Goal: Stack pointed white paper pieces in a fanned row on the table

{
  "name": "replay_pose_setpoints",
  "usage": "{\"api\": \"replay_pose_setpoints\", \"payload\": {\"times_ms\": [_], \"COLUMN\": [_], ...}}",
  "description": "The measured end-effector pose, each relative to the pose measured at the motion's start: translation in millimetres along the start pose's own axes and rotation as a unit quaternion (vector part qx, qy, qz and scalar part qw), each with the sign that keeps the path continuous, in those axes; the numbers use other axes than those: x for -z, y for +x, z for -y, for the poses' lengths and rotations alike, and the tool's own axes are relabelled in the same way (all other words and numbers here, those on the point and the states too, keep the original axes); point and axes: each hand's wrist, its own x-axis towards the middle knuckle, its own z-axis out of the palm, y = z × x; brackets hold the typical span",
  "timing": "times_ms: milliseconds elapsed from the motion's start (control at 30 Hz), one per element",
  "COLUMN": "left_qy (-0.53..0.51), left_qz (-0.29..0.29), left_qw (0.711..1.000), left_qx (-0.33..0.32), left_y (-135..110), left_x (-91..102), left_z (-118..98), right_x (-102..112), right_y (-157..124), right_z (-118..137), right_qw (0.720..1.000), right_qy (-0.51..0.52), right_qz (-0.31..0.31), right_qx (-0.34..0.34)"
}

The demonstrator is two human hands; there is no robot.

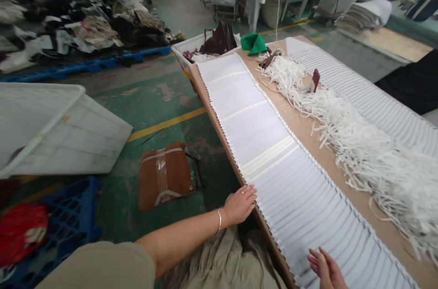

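A long row of overlapping white fabric or paper strips (297,198) runs along the near side of the brown-topped table. My left hand (240,204), with a ring and a bracelet, rests on the table edge, its extended fingertips touching the left border of the row. Lower down, my right hand (326,268) is over the same row with fingers stretched out and nothing visible in them. Whether it touches the strips I cannot tell. Beyond the row lies a tangled heap of narrow white strips (362,138), with a dark red piece (315,80) sticking up from it.
A second striped white row (362,84) lies on the table's far side. Green cloth (253,43) and a white bin (176,49) are at its far end. Left on the floor are a brown wrapped stool or package (166,175), a large white cart (102,129) and a blue pallet (73,211).
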Motion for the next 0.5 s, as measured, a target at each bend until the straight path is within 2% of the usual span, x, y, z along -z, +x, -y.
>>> {"api": "replay_pose_setpoints", "payload": {"times_ms": [100,200,300,400,500], "left_qy": [-0.007,-0.016,-0.027,-0.037,-0.045], "left_qz": [-0.013,-0.028,-0.034,-0.028,-0.035], "left_qw": [1.0,0.998,0.998,0.999,0.998], "left_qx": [0.027,0.058,0.049,0.019,0.023], "left_y": [4,2,-4,-6,7], "left_x": [8.3,8.8,14.4,34.0,61.6], "left_z": [20,26,34,54,87], "right_x": [-21,-39,-68,-106,-148], "right_y": [9,28,47,61,74], "right_z": [20,30,41,58,76], "right_qw": [0.999,0.999,0.999,0.999,0.998], "right_qy": [-0.028,-0.033,-0.027,-0.019,-0.017], "right_qz": [0.016,0.023,0.027,0.037,0.064], "right_qx": [-0.005,0.008,0.013,0.022,0.021]}}
